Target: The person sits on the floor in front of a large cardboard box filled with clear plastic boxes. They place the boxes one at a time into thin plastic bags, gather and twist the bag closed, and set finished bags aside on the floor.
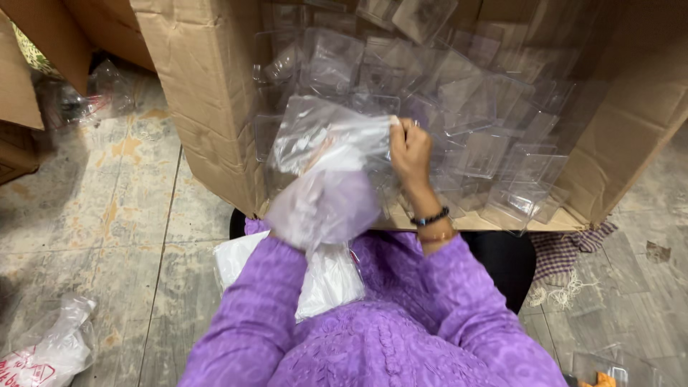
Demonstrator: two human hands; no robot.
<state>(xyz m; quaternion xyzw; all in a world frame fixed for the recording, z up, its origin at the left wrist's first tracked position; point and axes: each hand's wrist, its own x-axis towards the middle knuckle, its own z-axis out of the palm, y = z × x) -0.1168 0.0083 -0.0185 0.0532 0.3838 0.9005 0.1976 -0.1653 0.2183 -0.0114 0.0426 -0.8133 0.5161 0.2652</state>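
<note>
A clear plastic bag (326, 154) is held open in front of me, over the near edge of a big cardboard box (204, 86). My right hand (410, 150) pinches the bag's upper right rim, fingers closed on the film. My left hand (315, 190) is inside the bag, seen only dimly through the cloudy plastic, so its grip is unclear. The box is full of several clear plastic blister shells (466, 107). A stack of white plastic bags (326, 279) lies on my lap under my left forearm.
A crumpled clear bag with red print (46, 351) lies on the worn floor at lower left. More cardboard (21, 107) and loose plastic (100, 89) sit at upper left. A checked cloth (566, 254) lies right of my lap. An orange item in clear packaging (605, 376) is at lower right.
</note>
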